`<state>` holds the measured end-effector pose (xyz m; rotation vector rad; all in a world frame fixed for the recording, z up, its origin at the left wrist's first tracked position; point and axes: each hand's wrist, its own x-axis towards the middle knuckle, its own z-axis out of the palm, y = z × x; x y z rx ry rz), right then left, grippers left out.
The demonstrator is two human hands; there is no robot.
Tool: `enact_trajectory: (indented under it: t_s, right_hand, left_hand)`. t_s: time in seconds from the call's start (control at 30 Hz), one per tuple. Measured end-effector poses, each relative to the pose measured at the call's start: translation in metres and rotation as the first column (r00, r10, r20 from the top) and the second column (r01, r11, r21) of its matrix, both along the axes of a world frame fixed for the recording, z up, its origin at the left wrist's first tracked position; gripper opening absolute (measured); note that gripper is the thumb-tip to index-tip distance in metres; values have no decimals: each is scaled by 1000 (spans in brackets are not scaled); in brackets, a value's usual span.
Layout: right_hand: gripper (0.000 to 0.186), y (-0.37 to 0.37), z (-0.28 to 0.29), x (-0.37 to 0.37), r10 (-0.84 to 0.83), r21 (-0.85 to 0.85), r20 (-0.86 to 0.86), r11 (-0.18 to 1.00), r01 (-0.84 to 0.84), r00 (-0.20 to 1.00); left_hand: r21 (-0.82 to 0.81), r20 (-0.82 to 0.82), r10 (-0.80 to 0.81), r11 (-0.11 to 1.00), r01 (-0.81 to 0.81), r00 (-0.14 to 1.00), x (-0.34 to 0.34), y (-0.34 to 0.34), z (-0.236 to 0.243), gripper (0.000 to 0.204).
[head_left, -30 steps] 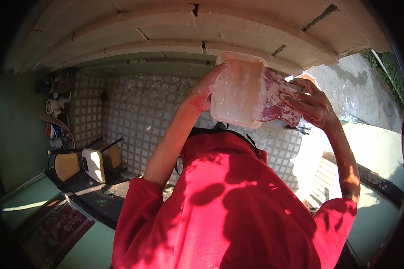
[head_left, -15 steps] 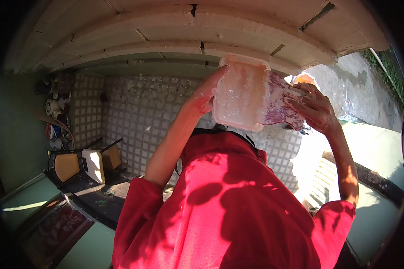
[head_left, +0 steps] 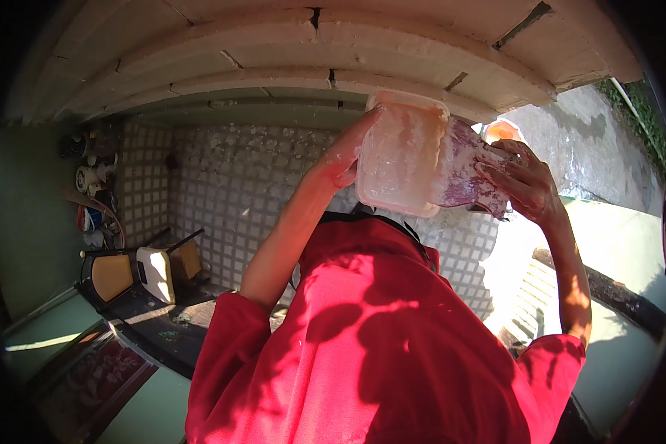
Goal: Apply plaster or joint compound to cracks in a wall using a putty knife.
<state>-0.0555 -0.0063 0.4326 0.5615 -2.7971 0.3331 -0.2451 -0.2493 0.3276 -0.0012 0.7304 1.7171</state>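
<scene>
A translucent rectangular plastic tub (head_left: 399,152) with pale pinkish, wet residue is raised in front of me. My left hand (head_left: 344,155) grips its left side. My right hand (head_left: 522,181) is closed on a maroon-purple flat tool (head_left: 462,174), probably a spreader, smeared with white paste; its wide edge lies against the tub's right side. Both hands have pale smears on them.
Cream stepped ledges (head_left: 422,44) curve across the top. A speckled tile floor (head_left: 237,170) lies below. At left are assorted items (head_left: 89,177), chairs (head_left: 111,274) and a dark table (head_left: 185,325). An orange object (head_left: 502,129) is behind the tool; sunlit pavement (head_left: 592,148) is at right.
Both hands, the tub and the purple tool have shifted slightly right and down. The grips look the same.
</scene>
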Motion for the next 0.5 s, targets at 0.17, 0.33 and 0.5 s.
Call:
enact_trajectory:
  t_s: [0.17, 0.33, 0.5]
  right_hand:
    - [37, 6, -3, 4, -15, 7, 5, 1000, 15, 1000]
    - [37, 6, 0, 3, -29, 9, -8, 1000, 30, 1000]
    - [39, 8, -1, 3, -48, 8, -11, 999, 48, 999]
  left_hand:
    - [4, 9, -2, 1000, 2, 1000, -2, 3, -2, 49]
    - [-183, 299, 71, 983, -16, 952, -15, 13, 26, 50]
    - [-6, -63, 23, 1000, -23, 998, -4, 8, 5, 51]
